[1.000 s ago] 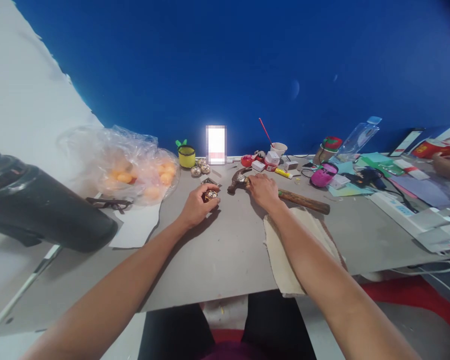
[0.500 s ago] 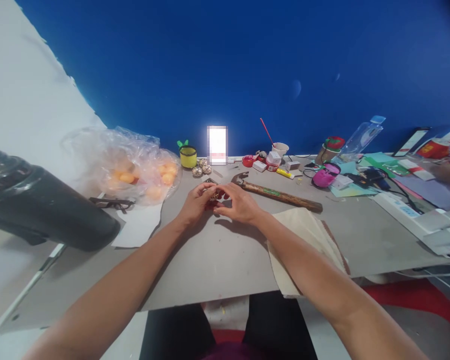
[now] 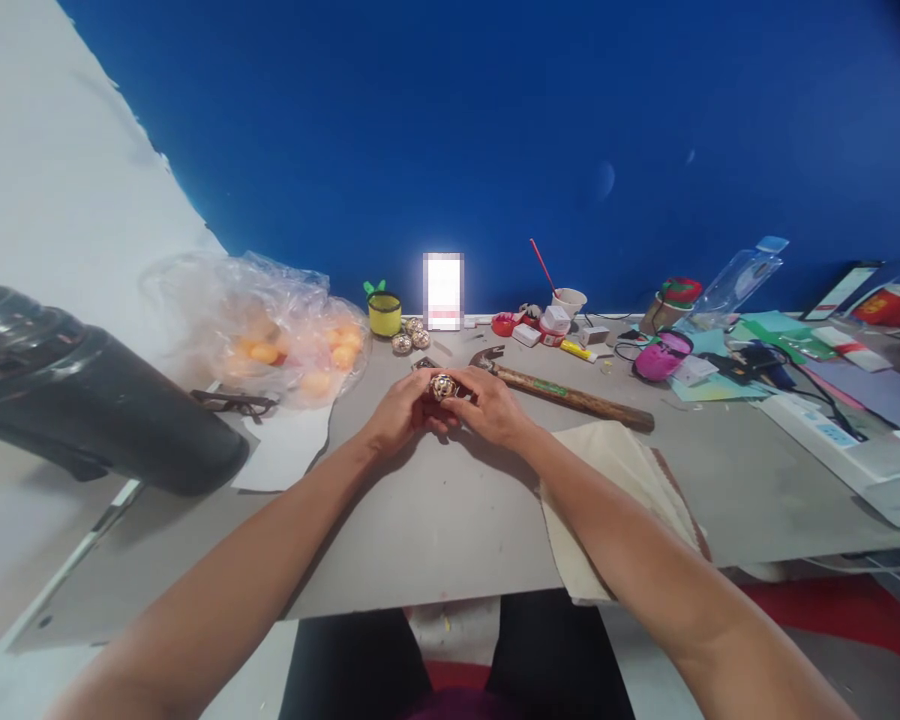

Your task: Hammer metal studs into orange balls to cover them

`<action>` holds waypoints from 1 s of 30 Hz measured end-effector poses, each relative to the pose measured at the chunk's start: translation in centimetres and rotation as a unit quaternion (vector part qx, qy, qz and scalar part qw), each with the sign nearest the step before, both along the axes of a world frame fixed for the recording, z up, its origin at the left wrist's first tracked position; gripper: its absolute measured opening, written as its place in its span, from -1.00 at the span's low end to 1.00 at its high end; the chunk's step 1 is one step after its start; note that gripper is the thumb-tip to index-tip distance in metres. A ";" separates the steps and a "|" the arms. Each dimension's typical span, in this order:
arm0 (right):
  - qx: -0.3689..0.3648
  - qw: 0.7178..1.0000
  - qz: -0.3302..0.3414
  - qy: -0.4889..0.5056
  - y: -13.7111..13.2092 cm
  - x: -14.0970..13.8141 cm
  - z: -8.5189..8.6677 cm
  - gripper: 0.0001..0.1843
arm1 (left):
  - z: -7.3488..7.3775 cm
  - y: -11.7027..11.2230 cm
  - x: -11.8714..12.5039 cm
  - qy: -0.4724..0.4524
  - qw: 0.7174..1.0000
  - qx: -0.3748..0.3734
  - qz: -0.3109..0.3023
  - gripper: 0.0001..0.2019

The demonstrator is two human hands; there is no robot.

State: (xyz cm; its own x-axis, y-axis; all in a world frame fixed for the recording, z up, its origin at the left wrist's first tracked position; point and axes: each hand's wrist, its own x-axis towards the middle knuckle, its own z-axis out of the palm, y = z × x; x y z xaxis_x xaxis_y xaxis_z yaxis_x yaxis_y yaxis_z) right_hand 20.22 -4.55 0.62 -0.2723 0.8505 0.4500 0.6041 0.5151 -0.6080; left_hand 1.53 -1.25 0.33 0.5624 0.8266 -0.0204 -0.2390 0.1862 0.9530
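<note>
My left hand (image 3: 396, 415) and my right hand (image 3: 489, 405) meet at the middle of the grey table (image 3: 450, 500). Both have their fingers closed round a small shiny patterned ball (image 3: 442, 386) held between them just above the tabletop. A hammer (image 3: 562, 390) with a wooden handle lies on the table just behind my right hand, untouched. Two or three similar shiny balls (image 3: 410, 338) sit farther back beside a yellow cup (image 3: 385, 315).
A plastic bag of orange balls (image 3: 270, 335) lies at the back left, eyeglasses (image 3: 232, 402) and white paper in front of it. A large black object (image 3: 82, 400) fills the left. A beige cloth (image 3: 615, 490) hangs over the front edge. Cluttered craft supplies cover the right.
My right hand let go of the hammer and came left to join my left hand on the shiny ball. The hammer now lies free.
</note>
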 end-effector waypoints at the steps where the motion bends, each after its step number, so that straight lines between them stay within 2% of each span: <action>1: -0.003 1.000 0.001 0.006 0.1 0.0 0.0 -0.58 | 0.1 0.0 0.0 -0.005 1.000 0.004 -0.003 -0.36; 8: -0.017 0.999 -0.021 0.035 0.2 -0.2 -0.1 -0.53 | 0.2 -0.6 0.4 0.019 0.999 0.019 0.046 -0.41; 12: -0.024 0.999 -0.024 0.037 -0.1 -0.3 0.2 -0.63 | 0.0 -0.3 0.3 0.019 0.999 0.013 0.025 -0.47; 19: -0.069 0.993 0.001 0.094 0.1 -0.2 0.1 -0.62 | 0.1 -0.3 0.1 0.009 1.000 0.002 0.009 -0.45; 23: -0.090 0.993 -0.026 0.075 0.2 0.0 -0.2 -0.43 | 0.0 -0.5 0.2 0.024 0.999 0.011 0.021 -0.47; 25: -0.097 0.993 -0.016 0.062 0.1 0.2 -0.3 -0.36 | -0.1 -0.5 0.2 0.039 0.999 0.020 0.031 -0.47; 30: -0.105 0.993 -0.001 0.054 -0.1 0.2 0.2 -0.54 | -0.3 -0.2 0.0 0.071 0.996 0.024 0.041 -0.41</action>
State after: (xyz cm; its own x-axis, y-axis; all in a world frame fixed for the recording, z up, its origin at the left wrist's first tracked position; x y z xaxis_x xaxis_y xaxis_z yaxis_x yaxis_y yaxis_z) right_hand 20.45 -4.67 0.81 -0.2306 0.9294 0.2883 0.5302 0.3685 -0.7637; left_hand 1.57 -1.43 0.01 0.4880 0.8712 -0.0547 -0.1144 0.1260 0.9854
